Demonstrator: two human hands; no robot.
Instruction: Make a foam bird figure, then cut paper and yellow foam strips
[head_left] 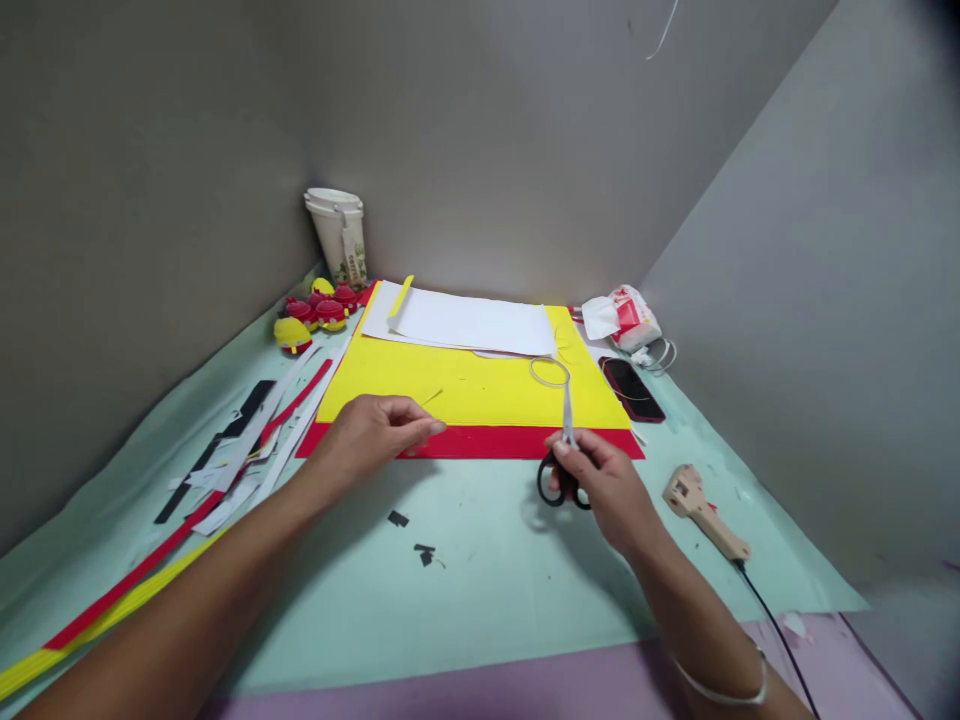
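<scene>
My right hand (600, 480) is closed around the black handles of a pair of scissors (567, 412), whose metal blades point away from me over the yellow sheet (450, 385). To the left, my left hand (382, 430) is closed in a pinch above the near edge of the sheets. Whatever lies between its fingertips is too small to make out. A thin dark sliver (432, 397) shows just beyond those fingers; I cannot tell whether they touch it. Under the yellow sheet lies a red sheet (525, 442). White paper (472, 322) rests on the yellow one's far part.
Paper strips (240, 450) lie at left, near small red and yellow round crafts (330, 314) and a lidded paper cup (336, 230). On the right are a phone (631, 388), a tissue pack (634, 318) and a corded glue gun (705, 512). Black scraps (424, 553) lie in front.
</scene>
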